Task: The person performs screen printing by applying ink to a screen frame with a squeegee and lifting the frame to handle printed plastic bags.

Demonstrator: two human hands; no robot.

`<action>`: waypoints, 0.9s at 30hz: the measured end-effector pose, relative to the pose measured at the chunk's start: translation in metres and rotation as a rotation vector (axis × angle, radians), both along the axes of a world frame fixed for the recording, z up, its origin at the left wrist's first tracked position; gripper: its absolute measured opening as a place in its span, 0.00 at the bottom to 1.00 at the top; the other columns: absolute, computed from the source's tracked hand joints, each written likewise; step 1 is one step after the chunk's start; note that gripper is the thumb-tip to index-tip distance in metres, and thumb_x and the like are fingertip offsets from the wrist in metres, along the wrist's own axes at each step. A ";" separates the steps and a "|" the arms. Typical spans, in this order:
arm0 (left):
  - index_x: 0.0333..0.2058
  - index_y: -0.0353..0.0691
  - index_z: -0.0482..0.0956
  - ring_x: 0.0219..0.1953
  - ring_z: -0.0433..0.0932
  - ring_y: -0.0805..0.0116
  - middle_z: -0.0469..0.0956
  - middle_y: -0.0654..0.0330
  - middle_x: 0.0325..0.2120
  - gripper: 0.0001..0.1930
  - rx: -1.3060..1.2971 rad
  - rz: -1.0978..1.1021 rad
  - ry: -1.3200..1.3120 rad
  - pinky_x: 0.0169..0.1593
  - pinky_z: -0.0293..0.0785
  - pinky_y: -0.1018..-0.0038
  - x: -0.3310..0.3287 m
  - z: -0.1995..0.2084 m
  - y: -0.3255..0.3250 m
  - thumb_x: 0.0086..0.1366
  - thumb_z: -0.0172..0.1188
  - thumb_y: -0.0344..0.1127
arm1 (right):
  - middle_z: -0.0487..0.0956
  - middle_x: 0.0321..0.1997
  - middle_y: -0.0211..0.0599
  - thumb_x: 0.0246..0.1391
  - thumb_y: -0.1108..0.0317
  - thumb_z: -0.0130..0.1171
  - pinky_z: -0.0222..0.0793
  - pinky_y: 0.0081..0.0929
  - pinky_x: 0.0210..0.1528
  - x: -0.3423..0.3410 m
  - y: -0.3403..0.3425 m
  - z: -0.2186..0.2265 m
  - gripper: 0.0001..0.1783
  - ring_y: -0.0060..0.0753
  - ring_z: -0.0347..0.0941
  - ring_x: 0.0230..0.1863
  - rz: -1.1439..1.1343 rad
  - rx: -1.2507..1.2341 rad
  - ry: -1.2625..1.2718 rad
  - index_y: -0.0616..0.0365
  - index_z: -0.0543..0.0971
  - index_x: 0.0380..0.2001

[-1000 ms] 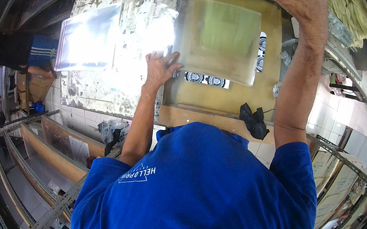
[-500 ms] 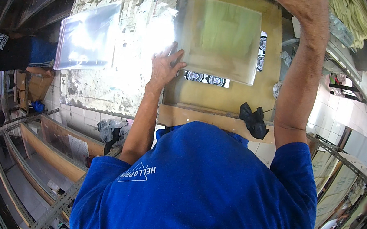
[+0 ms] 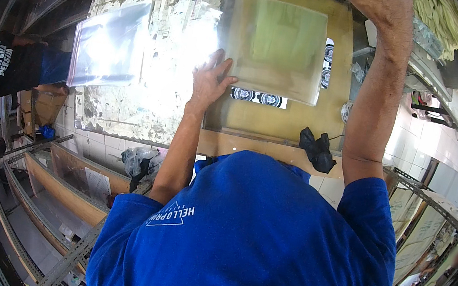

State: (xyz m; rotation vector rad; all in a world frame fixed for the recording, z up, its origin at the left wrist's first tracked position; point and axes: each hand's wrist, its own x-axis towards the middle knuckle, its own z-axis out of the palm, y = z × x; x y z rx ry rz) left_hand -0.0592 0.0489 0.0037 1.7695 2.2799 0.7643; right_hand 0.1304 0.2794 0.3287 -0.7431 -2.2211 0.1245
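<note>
My left hand [image 3: 210,83] rests with spread fingers on the near left part of a stack of clear plastic sheets [image 3: 280,51]. The stack overlaps a yellowish-brown flat panel [image 3: 279,121] and the paint-worn tabletop beside it. Black-and-white printed pieces [image 3: 257,98] show along the stack's near edge, and another printed strip [image 3: 327,63] shows at its right edge. My right hand [image 3: 371,2] reaches to the far edge of the table, at the top of the view. Its fingers are cut off there, so whatever it touches is hidden.
More clear plastic sheets [image 3: 109,44] lie at the table's left. A crumpled black cloth or glove [image 3: 317,151] sits on the near wooden ledge [image 3: 269,148]. Pale yellow cloths [image 3: 445,24] hang at far right. Metal racks [image 3: 49,217] stand behind me, and another person [image 3: 3,64] is at left.
My left hand has slid slightly to the right at the stack's near edge. My right arm has barely moved. At left, the other person's body has shifted.
</note>
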 end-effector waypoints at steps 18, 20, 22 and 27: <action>0.57 0.48 0.79 0.66 0.62 0.51 0.68 0.54 0.63 0.41 0.013 -0.040 0.075 0.61 0.55 0.48 0.050 0.001 0.029 0.43 0.76 0.58 | 0.81 0.24 0.42 0.45 0.59 0.72 0.71 0.33 0.33 0.001 0.007 -0.007 0.17 0.37 0.76 0.26 0.051 -0.012 0.032 0.65 0.83 0.26; 0.57 0.48 0.79 0.66 0.61 0.51 0.68 0.54 0.63 0.41 0.017 -0.038 0.081 0.61 0.55 0.48 0.051 0.000 0.030 0.43 0.76 0.58 | 0.82 0.24 0.42 0.46 0.60 0.72 0.72 0.32 0.32 0.001 0.002 -0.002 0.17 0.36 0.77 0.25 0.038 -0.033 0.022 0.65 0.83 0.26; 0.56 0.48 0.79 0.66 0.61 0.50 0.68 0.54 0.63 0.41 0.025 -0.039 0.083 0.60 0.56 0.47 0.050 0.001 0.029 0.43 0.77 0.58 | 0.82 0.24 0.42 0.46 0.60 0.72 0.73 0.31 0.31 0.000 0.001 -0.001 0.16 0.35 0.77 0.24 0.055 -0.048 0.033 0.65 0.83 0.26; 0.56 0.45 0.80 0.67 0.59 0.46 0.67 0.49 0.64 0.39 -0.034 -0.043 0.027 0.65 0.55 0.46 0.054 0.007 0.028 0.44 0.78 0.53 | 0.82 0.24 0.41 0.47 0.60 0.71 0.73 0.31 0.32 0.002 0.005 -0.003 0.16 0.34 0.78 0.25 0.078 -0.039 0.034 0.65 0.83 0.27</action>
